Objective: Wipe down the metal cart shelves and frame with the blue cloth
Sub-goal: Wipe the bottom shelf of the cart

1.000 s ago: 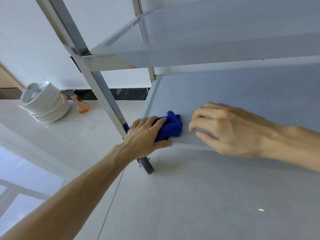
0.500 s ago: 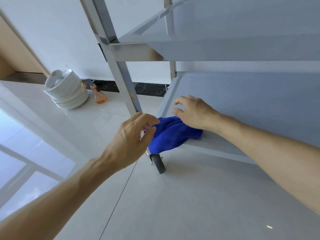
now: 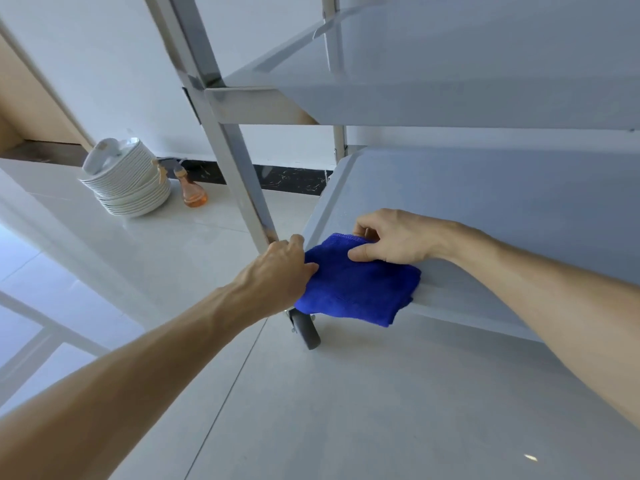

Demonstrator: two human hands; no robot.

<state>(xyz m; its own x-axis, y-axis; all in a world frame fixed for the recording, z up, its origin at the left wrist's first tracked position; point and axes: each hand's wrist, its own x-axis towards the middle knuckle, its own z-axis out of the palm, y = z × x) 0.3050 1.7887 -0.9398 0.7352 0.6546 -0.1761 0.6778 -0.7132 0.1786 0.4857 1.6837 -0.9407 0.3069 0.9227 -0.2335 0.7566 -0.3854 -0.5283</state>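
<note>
A blue cloth [image 3: 356, 289] lies folded over the front left corner of the metal cart's bottom shelf [image 3: 485, 209], hanging over its front edge. My right hand [image 3: 391, 240] pinches the cloth's upper edge between thumb and curled fingers. My left hand [image 3: 277, 271] holds the cloth's left side at the foot of the cart's front left post [image 3: 235, 161], its fingers hidden behind the cloth. A higher shelf [image 3: 450, 81] spans the top of the view.
A grey caster wheel [image 3: 306, 329] sits under the cart corner on the pale tiled floor. A stack of white plates [image 3: 128, 183] and an orange spray bottle [image 3: 192, 188] stand by the wall at the back left.
The cloth has spread from a bunched wad into a flat fold draped over the shelf edge. My left hand let go, then came back to its left side; my right hand took its top edge.
</note>
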